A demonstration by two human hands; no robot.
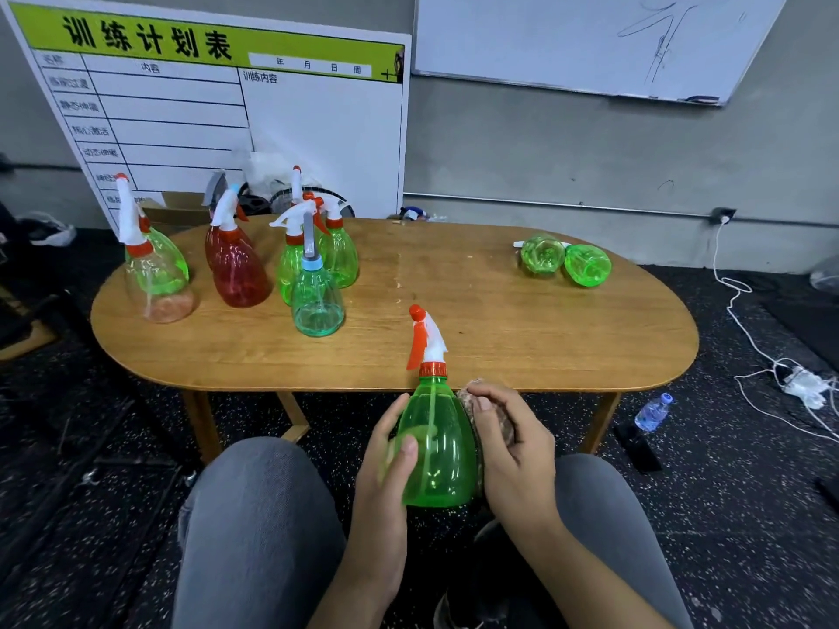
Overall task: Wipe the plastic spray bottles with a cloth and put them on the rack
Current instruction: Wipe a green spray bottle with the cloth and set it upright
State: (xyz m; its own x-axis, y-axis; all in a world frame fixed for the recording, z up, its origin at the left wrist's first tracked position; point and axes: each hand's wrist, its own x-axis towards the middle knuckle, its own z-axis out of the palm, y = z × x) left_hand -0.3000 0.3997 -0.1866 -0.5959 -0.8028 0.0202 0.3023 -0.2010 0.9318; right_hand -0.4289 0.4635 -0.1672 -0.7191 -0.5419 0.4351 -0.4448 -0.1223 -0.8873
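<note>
A green spray bottle (438,451) with a white and orange trigger head stands upright between my knees, in front of the table's near edge. My left hand (390,451) grips its left side, thumb across the front. My right hand (510,442) holds a brownish cloth (492,417) and presses it against the bottle's right side. Several more spray bottles stand on the left part of the wooden table (499,329): a clear one (156,274), a red one (238,270), a teal one (317,297), green ones (338,251). Two green bottles (565,261) lie on their sides at the far right.
A printed schedule board (218,111) and a whiteboard (590,43) lean on the grey wall behind the table. White cables and a power strip (799,383) lie on the dark floor at right, beside a water bottle (653,413). No rack is in view.
</note>
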